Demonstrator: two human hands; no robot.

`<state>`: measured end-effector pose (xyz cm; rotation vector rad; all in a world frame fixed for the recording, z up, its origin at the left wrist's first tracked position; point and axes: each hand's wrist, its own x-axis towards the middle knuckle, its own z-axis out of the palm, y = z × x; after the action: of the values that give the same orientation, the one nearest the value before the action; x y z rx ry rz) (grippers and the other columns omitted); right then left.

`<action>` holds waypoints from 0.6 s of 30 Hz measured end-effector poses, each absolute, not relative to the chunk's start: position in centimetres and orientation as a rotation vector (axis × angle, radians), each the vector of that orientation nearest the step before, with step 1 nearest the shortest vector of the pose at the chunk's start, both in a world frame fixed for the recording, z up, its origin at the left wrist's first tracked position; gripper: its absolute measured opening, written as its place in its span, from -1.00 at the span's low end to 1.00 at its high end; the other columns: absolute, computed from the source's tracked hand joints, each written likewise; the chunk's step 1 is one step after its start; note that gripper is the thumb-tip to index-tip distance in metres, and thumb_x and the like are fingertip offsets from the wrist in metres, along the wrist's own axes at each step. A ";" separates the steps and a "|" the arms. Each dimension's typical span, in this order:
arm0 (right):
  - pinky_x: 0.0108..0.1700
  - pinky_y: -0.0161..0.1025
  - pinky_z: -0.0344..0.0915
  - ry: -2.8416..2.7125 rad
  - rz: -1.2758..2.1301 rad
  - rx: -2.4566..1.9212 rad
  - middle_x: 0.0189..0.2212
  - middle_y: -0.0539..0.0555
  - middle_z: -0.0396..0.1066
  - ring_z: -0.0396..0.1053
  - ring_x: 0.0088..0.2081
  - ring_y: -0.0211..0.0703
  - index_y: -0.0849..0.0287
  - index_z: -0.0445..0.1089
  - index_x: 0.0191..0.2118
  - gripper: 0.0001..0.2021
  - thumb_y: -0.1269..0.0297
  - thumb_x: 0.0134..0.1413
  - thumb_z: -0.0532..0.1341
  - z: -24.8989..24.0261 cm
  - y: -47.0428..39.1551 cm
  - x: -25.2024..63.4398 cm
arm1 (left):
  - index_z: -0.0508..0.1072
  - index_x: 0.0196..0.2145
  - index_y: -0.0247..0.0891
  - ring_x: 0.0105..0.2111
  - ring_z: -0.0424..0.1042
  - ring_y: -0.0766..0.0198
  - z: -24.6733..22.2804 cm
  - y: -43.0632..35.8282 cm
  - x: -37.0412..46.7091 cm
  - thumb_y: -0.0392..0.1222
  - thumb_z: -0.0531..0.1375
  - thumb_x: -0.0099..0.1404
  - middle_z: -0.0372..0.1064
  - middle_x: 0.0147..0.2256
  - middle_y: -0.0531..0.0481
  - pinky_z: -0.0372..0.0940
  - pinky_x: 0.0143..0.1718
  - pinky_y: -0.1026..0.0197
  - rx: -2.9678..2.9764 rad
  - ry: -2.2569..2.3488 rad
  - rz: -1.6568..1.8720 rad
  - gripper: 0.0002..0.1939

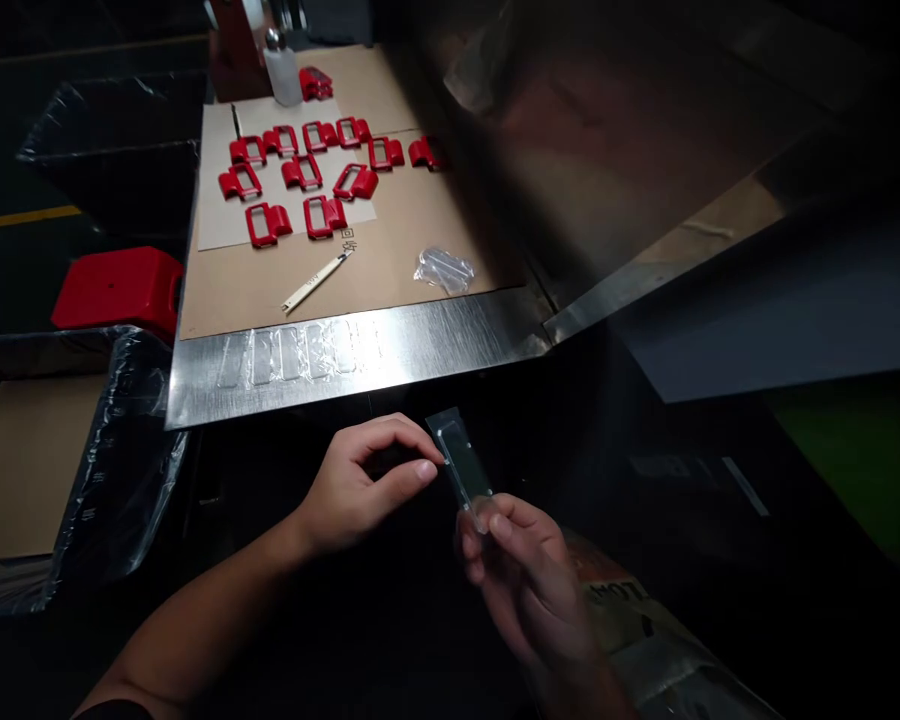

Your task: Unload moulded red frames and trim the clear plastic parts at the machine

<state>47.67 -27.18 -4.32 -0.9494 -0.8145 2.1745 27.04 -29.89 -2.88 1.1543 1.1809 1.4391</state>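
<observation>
A thin clear rectangular plastic piece with rounded ends (461, 458) is pinched at its lower end by my right hand (529, 570), thumb on top. My left hand (364, 480) is beside its far end, thumb and forefinger apart, the forefinger tip at the piece's left edge. Both hands are below the front edge of a metal worktop (450, 335). Along that edge lies a row of several similar clear strips (289, 355). Several red plastic frames (302, 172) lie on the cardboard and white paper beyond.
A cutter knife (316, 282) and crumpled clear film (444, 270) lie on the cardboard sheet (390, 235). A white bottle (283, 72) stands at the back. To the left are a lined bin (120, 400) and a red container (116, 288). A metal panel (645, 200) rises at right.
</observation>
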 end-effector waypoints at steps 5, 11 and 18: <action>-0.47 -0.36 0.16 -0.739 2.213 -0.917 -0.54 0.02 0.43 0.27 -0.55 -0.34 0.16 0.52 -0.43 -0.81 0.21 0.17 0.35 -5.0 -29.0 49.2 | 0.55 -0.34 -0.30 -0.37 0.43 0.27 -3.6 -29.9 29.0 -0.19 0.33 0.34 0.45 -0.36 -0.06 0.34 -0.31 0.26 1.049 1.112 1.326 -0.86; -0.45 -0.35 0.18 -0.773 2.185 -0.895 -0.53 0.02 0.44 0.29 -0.54 -0.33 0.17 0.52 -0.44 -0.79 0.23 0.20 0.33 -5.1 -29.4 50.0 | 0.56 -0.33 -0.32 -0.33 0.43 0.27 -3.5 -30.0 29.5 -0.21 0.34 0.34 0.46 -0.34 -0.07 0.34 -0.26 0.26 1.056 1.077 1.344 -0.87; -0.50 -0.36 0.15 -0.907 2.119 -0.788 -0.55 -0.02 0.38 0.23 -0.56 -0.35 0.15 0.48 -0.42 -0.78 0.21 0.25 0.28 -4.7 -29.6 50.2 | 0.51 -0.41 -0.36 -0.42 0.35 0.34 -4.8 -30.2 31.2 -0.21 0.35 0.31 0.38 -0.42 -0.04 0.26 -0.35 0.32 0.766 0.918 1.342 -0.81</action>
<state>50.19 -29.64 -4.72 -0.7878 -0.9074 2.1190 31.18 -30.21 -4.78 0.7657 0.9180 1.3416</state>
